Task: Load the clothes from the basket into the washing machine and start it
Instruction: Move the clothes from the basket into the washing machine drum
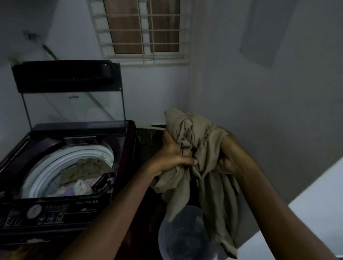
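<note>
Gripping, in the head view, a bunched khaki garment (199, 140) with left hand (171, 157) and right hand (228, 158), both clenched in its folds, above the basket (186, 247) and right of the open washing machine (57, 213). Could snag the dangling tail on the basket rim or leave it draped over the drum edge, given so much loose cloth. Hangs long axis near vertical, tail pointing down toward the basket.

Single head-worn view, forward and down
</note>
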Tool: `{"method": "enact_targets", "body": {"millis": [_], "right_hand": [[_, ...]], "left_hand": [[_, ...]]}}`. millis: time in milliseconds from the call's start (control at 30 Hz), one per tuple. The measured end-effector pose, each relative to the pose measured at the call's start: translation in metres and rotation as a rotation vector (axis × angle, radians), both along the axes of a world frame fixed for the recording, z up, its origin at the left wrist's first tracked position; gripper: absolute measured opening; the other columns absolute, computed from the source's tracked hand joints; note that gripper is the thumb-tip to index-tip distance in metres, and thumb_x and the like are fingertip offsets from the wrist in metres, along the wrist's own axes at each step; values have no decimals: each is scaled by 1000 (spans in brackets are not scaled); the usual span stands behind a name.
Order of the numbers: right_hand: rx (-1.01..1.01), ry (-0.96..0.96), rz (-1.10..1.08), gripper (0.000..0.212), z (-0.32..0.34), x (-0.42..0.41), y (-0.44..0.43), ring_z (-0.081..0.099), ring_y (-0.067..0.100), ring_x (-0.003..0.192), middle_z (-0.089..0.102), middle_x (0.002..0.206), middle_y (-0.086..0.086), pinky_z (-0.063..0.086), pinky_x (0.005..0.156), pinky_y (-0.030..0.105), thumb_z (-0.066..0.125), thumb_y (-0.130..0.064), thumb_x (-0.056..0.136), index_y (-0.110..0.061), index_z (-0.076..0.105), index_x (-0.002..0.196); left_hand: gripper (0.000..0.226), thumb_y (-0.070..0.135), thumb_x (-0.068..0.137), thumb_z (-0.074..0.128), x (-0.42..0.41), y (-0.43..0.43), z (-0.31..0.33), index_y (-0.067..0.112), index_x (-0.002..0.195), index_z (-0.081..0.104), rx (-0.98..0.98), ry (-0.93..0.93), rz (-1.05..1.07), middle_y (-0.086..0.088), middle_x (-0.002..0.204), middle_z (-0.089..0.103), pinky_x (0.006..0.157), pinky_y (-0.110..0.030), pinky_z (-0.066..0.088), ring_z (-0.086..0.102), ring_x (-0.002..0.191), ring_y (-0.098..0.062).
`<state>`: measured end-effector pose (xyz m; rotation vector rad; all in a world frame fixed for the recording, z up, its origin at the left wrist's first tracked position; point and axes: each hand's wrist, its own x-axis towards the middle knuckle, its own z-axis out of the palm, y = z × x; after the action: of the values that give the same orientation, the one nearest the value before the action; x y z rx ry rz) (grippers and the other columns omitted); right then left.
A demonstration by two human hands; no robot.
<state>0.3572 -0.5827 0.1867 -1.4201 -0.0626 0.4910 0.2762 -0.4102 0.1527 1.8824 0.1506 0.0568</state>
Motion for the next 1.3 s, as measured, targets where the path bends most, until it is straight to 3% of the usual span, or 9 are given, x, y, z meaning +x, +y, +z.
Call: {"method": "enact_targets", "body": {"millis": [100,167,367,567,733,833,933,1200,1300], "right_hand": [[-1,11,67,27,4,-5,7,65,7,55,58,89,2,53,47,18,39,-4,98,-15,49,121],[-19,1,106,28,7,-12,16,62,12,69,58,92,2,53,55,22,38,-4,98,-17,47,121],[-50,-225,191,46,19,-28,23,52,26,123,51,134,10,45,105,42,39,4,99,-8,36,144],[-230,-532,446,82,10,-27,-32,37,-3,133,35,148,-19,37,103,12,73,-12,82,-29,28,148],[-454,-481,279,134,-83,-42,-37,18,4,143,8,157,-19,30,113,30,92,-41,56,-36,-1,151],[-309,-374,167,84,-126,-51,-12,47,1,126,44,140,-14,44,97,16,82,-28,76,-28,31,143],[-327,-345,-56,16,-131,-44,-15,59,22,106,63,107,6,48,69,8,57,-2,93,-9,62,107],[-111,-364,-210,23,-15,-14,-33,62,8,84,64,101,-3,50,72,24,45,-14,99,-12,59,117],[-124,-213,-10,36,10,-29,4,58,22,108,59,116,4,45,89,31,38,-22,102,-6,51,132]], "left_hand": [[165,60,39,92,-4,-8,-1,32,147,-29,294,-37,67,12,158,-12,122,-43,20,0,150,-17],[164,61,35,93,-4,-16,-3,26,151,-19,337,-115,199,3,159,0,118,-41,28,14,147,-21],[91,35,42,87,-4,-18,-1,27,117,37,70,-285,502,5,113,60,84,-30,52,62,104,-17],[74,24,50,81,1,-13,14,22,116,48,-173,-364,624,13,102,65,75,-19,51,64,91,-1],[73,10,56,78,13,6,21,5,123,50,-477,-401,700,-8,111,68,83,-30,58,68,99,-14],[74,18,56,80,17,7,19,1,124,55,-553,-350,661,-13,114,69,91,-53,56,68,105,-26],[77,20,52,79,10,16,16,7,123,53,-475,-347,700,-10,114,69,92,-49,56,68,103,-22],[85,33,40,82,-8,27,-9,25,118,47,-187,-210,569,6,112,66,90,-28,54,65,100,-7],[84,17,55,86,0,8,-6,17,126,42,-214,-152,432,3,113,63,90,-33,55,63,101,-8]]}}
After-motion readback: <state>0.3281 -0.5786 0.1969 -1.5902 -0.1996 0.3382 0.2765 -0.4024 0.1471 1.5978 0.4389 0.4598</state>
